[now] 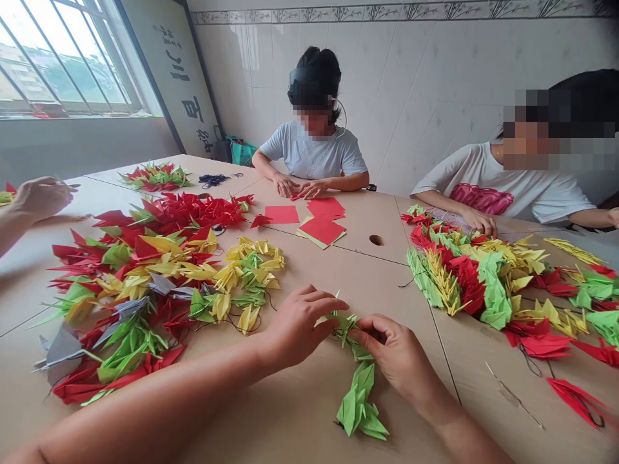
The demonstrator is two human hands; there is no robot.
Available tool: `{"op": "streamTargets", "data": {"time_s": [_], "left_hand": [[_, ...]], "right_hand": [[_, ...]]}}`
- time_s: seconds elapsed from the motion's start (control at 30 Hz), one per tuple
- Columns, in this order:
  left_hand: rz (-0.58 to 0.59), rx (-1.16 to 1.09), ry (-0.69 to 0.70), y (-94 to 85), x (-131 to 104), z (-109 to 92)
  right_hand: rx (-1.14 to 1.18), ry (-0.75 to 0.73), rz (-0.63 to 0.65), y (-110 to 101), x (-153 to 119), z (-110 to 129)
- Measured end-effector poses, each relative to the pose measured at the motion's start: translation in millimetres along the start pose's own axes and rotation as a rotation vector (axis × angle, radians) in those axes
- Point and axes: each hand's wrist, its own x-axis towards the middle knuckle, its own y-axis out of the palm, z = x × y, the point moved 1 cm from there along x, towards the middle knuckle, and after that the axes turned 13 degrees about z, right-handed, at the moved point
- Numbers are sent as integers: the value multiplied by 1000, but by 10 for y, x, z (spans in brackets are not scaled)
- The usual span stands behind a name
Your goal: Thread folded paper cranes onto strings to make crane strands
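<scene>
A short string of green paper cranes (360, 399) lies on the table in front of me. My right hand (399, 348) pinches its upper end between thumb and fingers. From the other side, my left hand (304, 319) curls over the same end, its fingers closed on a green crane; the fingertips are partly hidden. Left of my hands spreads a big pile of folded cranes in red (193, 209), yellow (249, 319), green and grey (62, 354). Dark thread runs from some of the yellow ones.
A long needle (515, 394) lies at right, near crane garlands (496, 290). Across the table (290, 412), one person (314, 148) folds red paper beside square sheets (322, 232). Another person (488, 180) sits at right. Someone's hand (43, 196) shows at left. The table has a round hole (376, 240).
</scene>
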Motion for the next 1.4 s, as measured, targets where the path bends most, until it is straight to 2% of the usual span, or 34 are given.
{"op": "streamTargets", "data": {"time_s": [0.1,0.23,0.4,0.63,1.4], "left_hand": [[50,-73,-72,35,-13,-16],[62,-195,-159,56,-8,-62],[118,-402,-199,30,10,-114],[158,-458,-230,47,20,-58],[195,-653,-134,99,13,-83]], "right_hand": [[-14,-37,1,7,-3,3],[-22,-79,10,13,-3,-1],[-42,-82,-26,7,-10,0],[-9,-36,47,-8,-18,47],[14,-63,141,-12,-30,11]]}}
